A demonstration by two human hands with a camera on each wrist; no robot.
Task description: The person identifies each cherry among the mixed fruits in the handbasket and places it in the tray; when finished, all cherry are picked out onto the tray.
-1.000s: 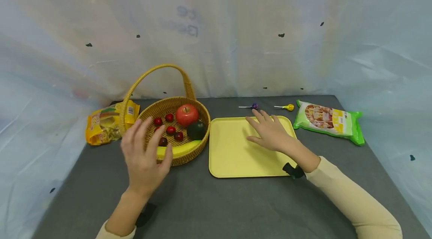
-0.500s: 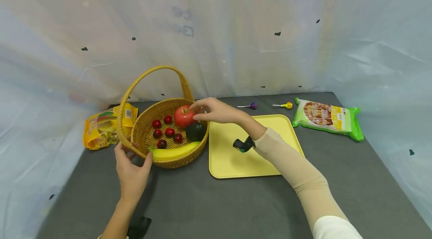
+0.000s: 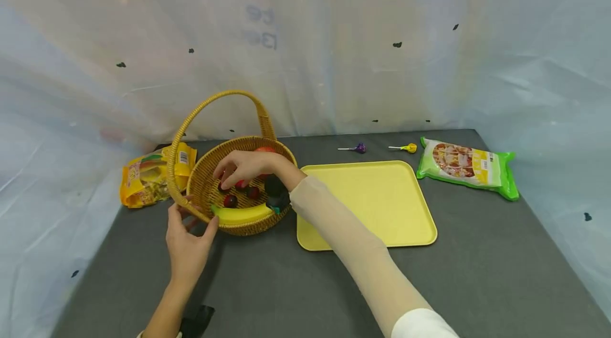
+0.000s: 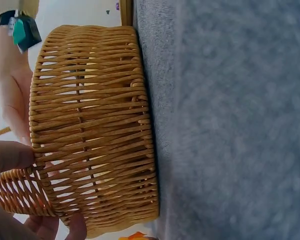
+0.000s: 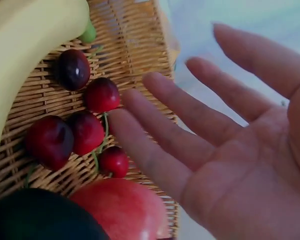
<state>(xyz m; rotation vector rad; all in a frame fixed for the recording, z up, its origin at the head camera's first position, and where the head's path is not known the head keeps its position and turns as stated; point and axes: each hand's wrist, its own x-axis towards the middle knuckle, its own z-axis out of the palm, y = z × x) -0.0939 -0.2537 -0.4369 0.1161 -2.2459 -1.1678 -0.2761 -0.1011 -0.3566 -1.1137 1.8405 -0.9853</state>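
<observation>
A wicker basket (image 3: 253, 230) with a tall hoop handle stands at the left. My left hand (image 3: 188, 245) grips its near-left rim by the handle's foot; in the left wrist view, thumb and fingers lie around the woven wall (image 4: 90, 125). My right hand (image 3: 245, 165) reaches over the basket with nothing in it. In the right wrist view, its fingers (image 5: 180, 110) are extended and spread close above several dark red cherries (image 5: 102, 95). Around the cherries lie a banana (image 3: 243, 215), a red apple (image 5: 122, 205) and a dark green, avocado-like fruit (image 5: 40, 217), partly covered by my wrist in the head view.
A yellow tray (image 3: 367, 200) lies right of the basket, partly under my right sleeve. Behind it are a purple lollipop (image 3: 360, 148) and a yellow lollipop (image 3: 410, 148). A green food packet (image 3: 468, 165) lies right, a yellow snack bag (image 3: 153, 176) left. Plastic sheeting (image 3: 334, 62) hangs behind.
My left hand has come down and taken hold of the basket's rim. My right hand has moved left from above the tray, past the apple, to over the cherries.
</observation>
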